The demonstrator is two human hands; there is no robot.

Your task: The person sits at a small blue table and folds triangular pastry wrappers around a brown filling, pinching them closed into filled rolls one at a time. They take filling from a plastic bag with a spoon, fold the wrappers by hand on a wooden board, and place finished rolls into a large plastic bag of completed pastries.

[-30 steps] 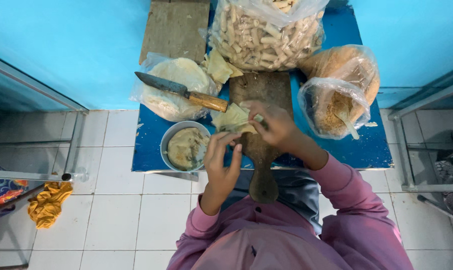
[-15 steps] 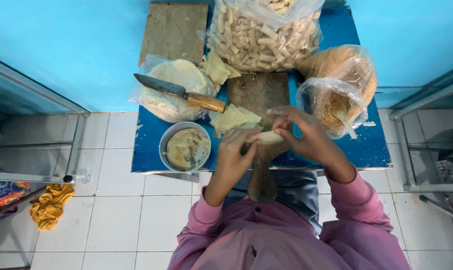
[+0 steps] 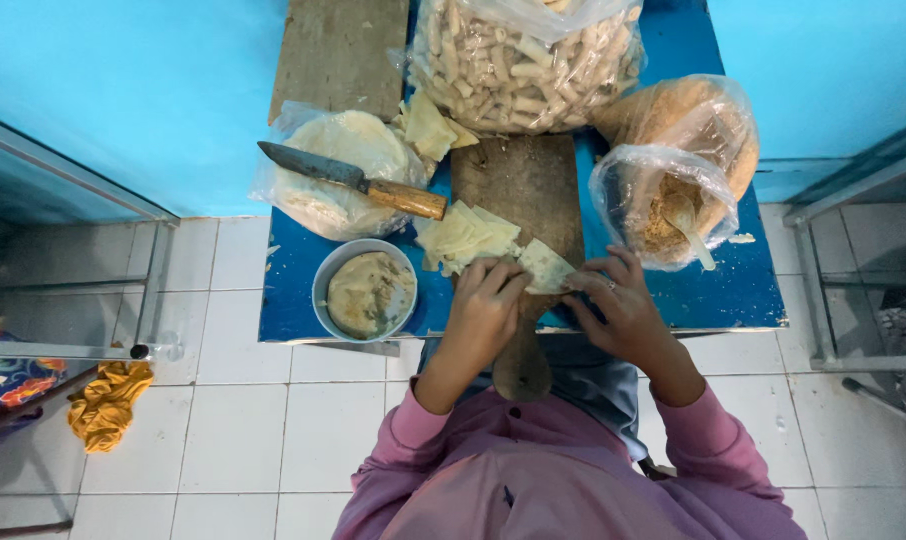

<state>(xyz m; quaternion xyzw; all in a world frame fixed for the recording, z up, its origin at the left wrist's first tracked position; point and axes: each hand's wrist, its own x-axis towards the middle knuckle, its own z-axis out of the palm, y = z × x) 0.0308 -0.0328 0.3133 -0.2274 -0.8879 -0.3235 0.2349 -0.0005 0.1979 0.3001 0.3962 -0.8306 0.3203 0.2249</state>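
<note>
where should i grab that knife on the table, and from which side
Take the knife by its wooden handle, coming from the right end, nearest the cutting board. It lies flat across the bagged stack of round wrappers, blade pointing left and away, so the handle is the blunt, thick part. A grip from above, closing around the handle, probably suits best.

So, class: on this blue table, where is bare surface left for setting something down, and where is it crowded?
Bare blue table shows left of the metal bowl, and at the front right corner below the open crumb bag. The back is crowded: bag of rolls, wrapper stack, knife.
</note>
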